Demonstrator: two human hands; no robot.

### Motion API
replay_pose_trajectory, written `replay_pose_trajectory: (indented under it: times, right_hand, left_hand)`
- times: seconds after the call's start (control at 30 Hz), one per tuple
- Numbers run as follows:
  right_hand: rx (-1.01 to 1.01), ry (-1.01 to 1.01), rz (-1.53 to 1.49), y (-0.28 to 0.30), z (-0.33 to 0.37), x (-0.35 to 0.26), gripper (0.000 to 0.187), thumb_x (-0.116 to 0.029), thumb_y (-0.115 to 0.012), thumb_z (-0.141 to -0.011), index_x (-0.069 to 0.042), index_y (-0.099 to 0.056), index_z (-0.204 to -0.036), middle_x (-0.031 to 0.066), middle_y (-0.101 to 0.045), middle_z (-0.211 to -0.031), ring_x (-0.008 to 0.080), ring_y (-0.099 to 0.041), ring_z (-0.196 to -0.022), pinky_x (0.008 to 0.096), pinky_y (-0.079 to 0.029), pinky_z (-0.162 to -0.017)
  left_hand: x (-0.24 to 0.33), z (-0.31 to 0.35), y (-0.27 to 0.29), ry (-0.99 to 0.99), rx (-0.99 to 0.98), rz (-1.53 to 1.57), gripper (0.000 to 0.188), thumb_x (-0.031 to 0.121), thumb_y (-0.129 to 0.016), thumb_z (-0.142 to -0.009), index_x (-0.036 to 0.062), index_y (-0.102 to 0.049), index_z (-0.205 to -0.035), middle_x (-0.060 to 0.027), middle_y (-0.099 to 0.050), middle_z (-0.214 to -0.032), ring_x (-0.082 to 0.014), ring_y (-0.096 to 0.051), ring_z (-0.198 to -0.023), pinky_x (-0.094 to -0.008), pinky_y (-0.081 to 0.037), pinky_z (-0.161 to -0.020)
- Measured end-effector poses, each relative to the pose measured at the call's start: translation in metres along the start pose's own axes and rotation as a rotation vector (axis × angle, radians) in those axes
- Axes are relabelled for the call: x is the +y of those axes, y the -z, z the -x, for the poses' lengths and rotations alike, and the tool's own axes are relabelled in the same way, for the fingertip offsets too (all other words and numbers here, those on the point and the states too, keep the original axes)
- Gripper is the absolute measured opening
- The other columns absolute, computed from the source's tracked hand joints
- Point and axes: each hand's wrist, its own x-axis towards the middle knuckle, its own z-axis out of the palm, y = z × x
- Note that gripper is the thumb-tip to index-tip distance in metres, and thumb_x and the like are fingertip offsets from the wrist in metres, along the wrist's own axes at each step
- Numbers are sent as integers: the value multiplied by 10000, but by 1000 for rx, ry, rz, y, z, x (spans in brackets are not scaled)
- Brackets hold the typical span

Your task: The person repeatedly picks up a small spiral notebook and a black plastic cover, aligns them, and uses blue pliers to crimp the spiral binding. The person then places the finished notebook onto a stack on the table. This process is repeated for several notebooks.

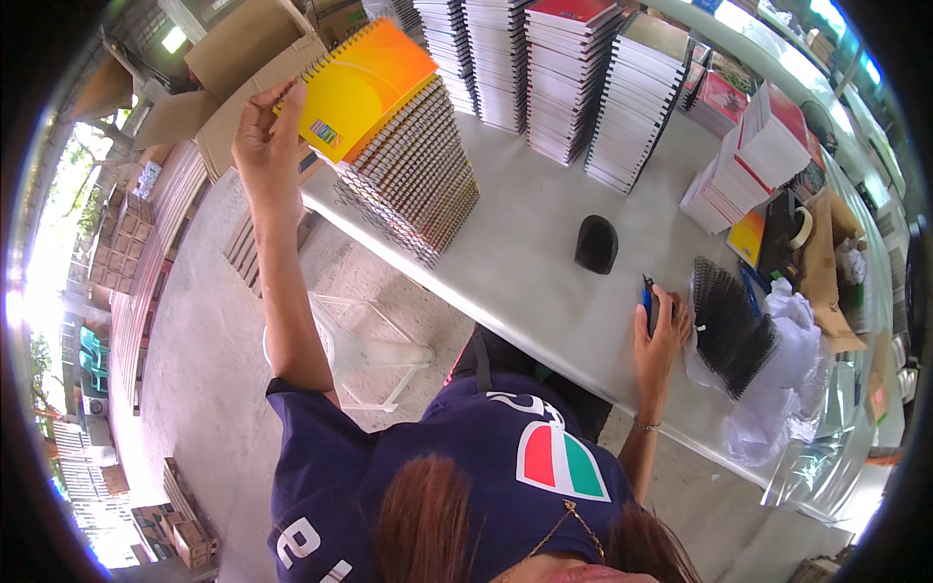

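Note:
At the upper left, my left hand [269, 121] pinches the spiral-bound edge of a yellow and orange notebook [374, 83]. This notebook lies on top of a tall stack of spiral notebooks [418, 175] at the table's left edge. My right hand [665, 325] rests on the table with its fingers closed round blue and black pliers [651, 301], whose tip points away from me. Just right of that hand lies a bundle of black binding coils [729, 325] on crumpled white plastic [777, 389]. A black cup-like object [596, 245] stands mid-table.
Tall stacks of bound books [573, 78] line the table's [525, 233] far side. More red-edged books [748, 155] are piled at the right, near an opened cardboard box [836, 262]. A white stool [355, 350] stands below the left edge, and cardboard boxes [243, 58] are behind the notebooks.

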Motion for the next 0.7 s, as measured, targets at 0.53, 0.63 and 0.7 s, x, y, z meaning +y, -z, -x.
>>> replay_pose_trajectory:
  times: [0.53, 0.63, 0.7]
  right_hand:
    - [-45, -23, -9, 10, -2, -5, 412, -225, -644, -940, -123, -551, -1328, 174, -518, -1318, 382, -464, -1260, 523, -346, -1073]
    - [-52, -18, -14, 11, -3, -6, 405, -222, -639, -942, -121, -554, -1325, 178, -518, -1317, 384, -461, -1262, 526, -344, -1076]
    - [-57, -29, -11, 10, -3, -6, 400, -226, -639, -945, -117, -557, -1320, 182, -518, -1318, 388, -459, -1262, 527, -344, -1077]
  left_hand:
    - [-57, 11, 11, 124, 31, 96, 200, 213, -729, -948, 31, -669, -1003, -44, -689, -913, -70, -592, -829, -232, -456, -778]
    - [-60, 14, 12, 133, 32, 114, 186, 217, -728, -949, 38, -681, -970, -36, -688, -872, -67, -585, -816, -226, -443, -770]
    - [-61, 14, 10, 119, 22, 85, 180, 220, -728, -949, 44, -688, -953, -29, -687, -855, -65, -580, -808, -221, -437, -756]
